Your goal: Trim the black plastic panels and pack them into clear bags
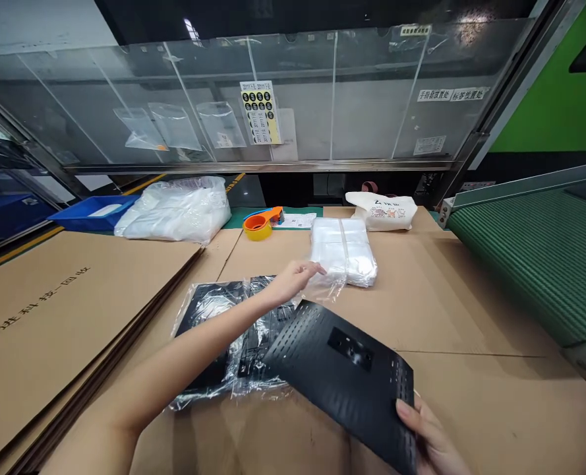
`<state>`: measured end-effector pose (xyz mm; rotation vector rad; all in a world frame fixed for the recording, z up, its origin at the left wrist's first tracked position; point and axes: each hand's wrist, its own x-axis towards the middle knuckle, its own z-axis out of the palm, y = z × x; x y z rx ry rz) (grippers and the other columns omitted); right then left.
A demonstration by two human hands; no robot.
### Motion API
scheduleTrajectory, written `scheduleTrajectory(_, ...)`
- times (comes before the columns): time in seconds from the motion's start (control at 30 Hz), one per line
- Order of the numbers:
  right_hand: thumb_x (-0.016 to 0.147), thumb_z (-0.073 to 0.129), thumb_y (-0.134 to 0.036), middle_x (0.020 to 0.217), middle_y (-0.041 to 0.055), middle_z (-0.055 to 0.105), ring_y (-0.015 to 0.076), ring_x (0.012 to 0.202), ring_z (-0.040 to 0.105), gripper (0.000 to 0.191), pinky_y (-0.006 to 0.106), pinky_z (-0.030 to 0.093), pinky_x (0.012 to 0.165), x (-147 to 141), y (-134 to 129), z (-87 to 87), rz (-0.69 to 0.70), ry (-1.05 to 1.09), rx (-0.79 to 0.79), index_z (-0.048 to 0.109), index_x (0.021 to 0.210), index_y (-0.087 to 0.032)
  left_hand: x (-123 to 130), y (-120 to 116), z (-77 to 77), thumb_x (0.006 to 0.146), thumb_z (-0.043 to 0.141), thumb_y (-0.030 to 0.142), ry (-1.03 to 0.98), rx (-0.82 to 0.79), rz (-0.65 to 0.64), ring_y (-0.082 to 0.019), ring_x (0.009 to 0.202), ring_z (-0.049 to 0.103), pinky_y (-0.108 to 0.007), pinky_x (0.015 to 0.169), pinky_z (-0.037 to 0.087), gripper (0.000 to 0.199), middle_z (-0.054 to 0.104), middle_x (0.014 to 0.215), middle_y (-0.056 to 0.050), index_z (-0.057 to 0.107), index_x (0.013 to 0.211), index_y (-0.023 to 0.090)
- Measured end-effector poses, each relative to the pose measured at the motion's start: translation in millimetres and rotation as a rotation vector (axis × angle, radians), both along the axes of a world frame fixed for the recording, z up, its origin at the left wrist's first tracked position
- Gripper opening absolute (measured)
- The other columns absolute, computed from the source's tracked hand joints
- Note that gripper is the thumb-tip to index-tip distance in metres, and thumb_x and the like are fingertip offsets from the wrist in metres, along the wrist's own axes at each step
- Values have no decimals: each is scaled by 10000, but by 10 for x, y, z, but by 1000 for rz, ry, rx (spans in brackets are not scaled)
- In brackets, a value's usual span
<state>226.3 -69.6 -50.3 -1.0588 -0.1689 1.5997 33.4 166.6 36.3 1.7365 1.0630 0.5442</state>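
My right hand [428,432] grips the lower right edge of a flat black panel [342,376] with rows of slots and a rectangular recess; the thumb lies on its upper face. The panel is tilted above the table. My left hand [297,278] reaches across to a stack of clear plastic bags [345,247] with a band around it. Its fingers are closed at the edge of a loose clear plastic bag [329,285] at the stack's near left corner. Under my left forearm lie black panels in clear wrapping [213,303], partly hidden by the arm.
Cardboard sheets [75,290] are stacked at left. Behind are a blue tray [92,212], a large bundle of plastic [178,208], an orange tape dispenser [267,221] and a white pouch [384,211]. A green conveyor belt [534,257] runs at right. A clear shelf [297,99] spans above.
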Motion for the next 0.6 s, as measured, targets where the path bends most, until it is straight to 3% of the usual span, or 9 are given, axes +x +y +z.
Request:
scheduleTrajectory(0.13, 597, 879, -380, 1125, 88, 708, 263, 1114, 631, 466, 376, 467, 1006, -71, 23, 11, -71, 122, -89, 739, 1013, -225, 56, -97, 25, 912, 403, 389, 13, -20, -92, -106, 440, 288, -239, 488, 219, 416, 273, 453, 67, 698, 1060, 136)
scheduleTrajectory(0.3, 592, 880, -392, 1146, 78, 700, 287, 1139, 616, 500, 400, 468, 1018, -99, -87, -42, -104, 188, -130, 736, 1048, -247, 102, -64, 20, 914, 438, 374, 6, -4, -107, -99, 435, 276, -237, 476, 235, 399, 319, 448, 56, 707, 1085, 135)
scheduleTrajectory(0.47, 590, 883, -393, 1082, 58, 724, 232, 989, 693, 511, 258, 593, 811, -25, -116, -194, -162, 187, -209, 731, 1048, -223, 120, -116, 90, 917, 453, 397, 37, -72, -165, -105, 386, 434, -233, 424, 330, 411, 491, 532, 26, 671, 1160, 146)
scheduleTrajectory(0.53, 610, 878, -357, 1042, 30, 738, 194, 958, 704, 500, 204, 593, 778, -52, -116, -235, -239, 163, -192, 718, 1068, -233, 135, -184, 99, 936, 426, 371, 92, 38, -156, -117, 417, 498, -251, 459, 404, 396, 572, 598, -3, 670, 1155, 149)
scheduleTrajectory(0.6, 621, 874, -333, 991, 15, 749, 183, 939, 709, 485, 190, 594, 774, -115, -131, -266, -286, 132, -183, 712, 1068, -237, 160, -264, 68, 940, 427, 307, 180, 312, -132, -142, 539, 569, -283, 578, 472, 350, 635, 679, -41, 692, 1113, 158)
